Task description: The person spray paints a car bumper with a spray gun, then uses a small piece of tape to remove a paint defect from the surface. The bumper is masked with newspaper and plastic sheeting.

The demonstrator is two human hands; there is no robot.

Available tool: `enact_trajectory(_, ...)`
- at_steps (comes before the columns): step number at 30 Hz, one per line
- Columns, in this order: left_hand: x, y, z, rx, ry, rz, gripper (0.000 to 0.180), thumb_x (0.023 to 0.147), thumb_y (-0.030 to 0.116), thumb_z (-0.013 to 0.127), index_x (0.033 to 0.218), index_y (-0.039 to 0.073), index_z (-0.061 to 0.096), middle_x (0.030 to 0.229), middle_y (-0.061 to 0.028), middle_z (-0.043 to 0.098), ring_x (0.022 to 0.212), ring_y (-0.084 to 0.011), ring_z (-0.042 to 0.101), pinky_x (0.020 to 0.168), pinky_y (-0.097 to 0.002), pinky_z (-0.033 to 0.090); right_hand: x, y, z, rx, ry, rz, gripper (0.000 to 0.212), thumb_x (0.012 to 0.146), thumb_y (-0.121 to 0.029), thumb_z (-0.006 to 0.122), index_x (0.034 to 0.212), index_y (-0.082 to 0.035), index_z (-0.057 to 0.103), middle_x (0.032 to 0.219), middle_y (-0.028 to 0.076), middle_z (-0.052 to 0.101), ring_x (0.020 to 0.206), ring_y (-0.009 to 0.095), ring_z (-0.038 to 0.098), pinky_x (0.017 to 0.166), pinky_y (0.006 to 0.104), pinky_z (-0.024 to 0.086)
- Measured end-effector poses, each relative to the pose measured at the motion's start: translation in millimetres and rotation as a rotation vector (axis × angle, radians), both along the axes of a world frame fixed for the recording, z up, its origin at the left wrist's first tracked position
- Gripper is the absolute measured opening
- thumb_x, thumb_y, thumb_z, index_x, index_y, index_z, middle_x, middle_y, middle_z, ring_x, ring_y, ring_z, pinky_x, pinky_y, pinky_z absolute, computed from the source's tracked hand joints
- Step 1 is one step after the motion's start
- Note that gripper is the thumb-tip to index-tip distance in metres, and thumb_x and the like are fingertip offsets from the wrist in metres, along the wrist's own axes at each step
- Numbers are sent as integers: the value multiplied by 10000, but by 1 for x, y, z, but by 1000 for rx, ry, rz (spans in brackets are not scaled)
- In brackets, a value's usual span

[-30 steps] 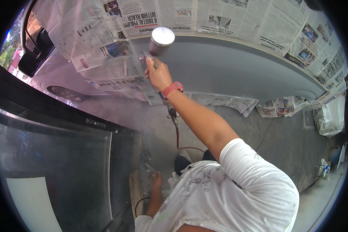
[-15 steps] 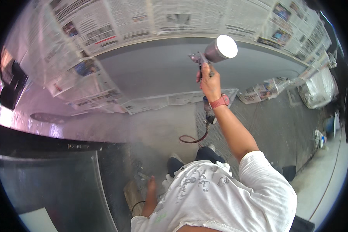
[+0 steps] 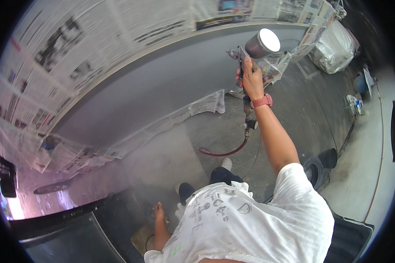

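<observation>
My right hand (image 3: 253, 82), a red watch on its wrist, is wrapped round the handle of a spray gun (image 3: 240, 57). A dark cup with a white lid (image 3: 262, 43) sits on top of the gun. From its lower end, a regulator with a gauge and a dark red hose (image 3: 228, 153) hang down. The nozzle points left, in front of a long grey panel (image 3: 162, 79), apart from it. Newspaper masking (image 3: 118, 30) borders the panel above and below. Low by my side hangs my left hand (image 3: 159, 211), fingers stretched out, with nothing seen in it.
A pinkish car body part (image 3: 81, 184) stands at left, with a dark glass panel (image 3: 70, 243) nearer me. A plastic-wrapped bundle (image 3: 333, 48) is at far right. A tyre (image 3: 312, 171) and a black bucket (image 3: 328, 158) lie right of me. Haze hangs over the floor.
My view has swung and I have moved right along the panel, the spray gun with me. The gun now stands near the panel's right end. My left hand stays low.
</observation>
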State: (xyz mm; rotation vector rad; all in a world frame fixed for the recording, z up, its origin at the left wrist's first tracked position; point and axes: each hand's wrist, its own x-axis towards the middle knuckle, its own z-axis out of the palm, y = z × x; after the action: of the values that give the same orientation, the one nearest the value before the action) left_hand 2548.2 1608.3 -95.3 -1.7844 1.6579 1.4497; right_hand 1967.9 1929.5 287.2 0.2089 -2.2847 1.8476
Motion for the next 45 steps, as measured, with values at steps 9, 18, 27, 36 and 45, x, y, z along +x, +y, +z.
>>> enact_trajectory(9, -87, 140, -5, -77, -45, -329, 603, 1067, 503, 568, 1378, -10, 625, 1332, -199, 684, 1257, -336, 632, 1078, -426, 474, -130, 171, -4, -15, 22, -56, 556, 1116, -518, 459, 1105, -12, 689, 704, 29, 624, 535, 105, 593, 425, 255, 431)
enact_trajectory(18, -127, 199, 35, -36, 10, -199, 548, 1075, 456, 583, 1370, -4, 626, 1319, -176, 686, 1218, -306, 635, 1072, -418, 470, -238, 293, 3, 15, -12, -147, 568, 1091, -544, 498, 1066, -18, 712, 666, 36, 622, 517, 123, 605, 413, 283, 437)
enact_trajectory(27, -162, 204, 42, -100, -74, -226, 546, 1066, 465, 600, 1347, -1, 646, 1302, -175, 700, 1202, -300, 648, 1064, -428, 474, -295, 367, 10, 138, -12, -278, 591, 1086, -559, 493, 1076, -9, 709, 712, 94, 677, 562, 183, 648, 474, 318, 482)
enact_trajectory(36, -276, 244, 84, -34, -212, -498, 602, 1059, 505, 565, 1428, 32, 622, 1436, -215, 636, 1354, -356, 587, 1132, -451, 443, -149, 465, -27, 781, -130, -47, 632, 1046, -502, 577, 1409, 13, 619, 1286, 302, 678, 1204, 452, 669, 1015, 484, 531)
enact_trajectory(45, -449, 261, 1, -68, -186, -1083, 746, 1014, 596, 556, 1437, -16, 600, 1485, -258, 584, 1418, -404, 523, 1180, -472, 399, 74, 514, -127, 491, -828, -220, 562, 1061, -443, 591, 1434, -24, 619, 1294, 278, 694, 1260, 425, 654, 1086, 445, 492)
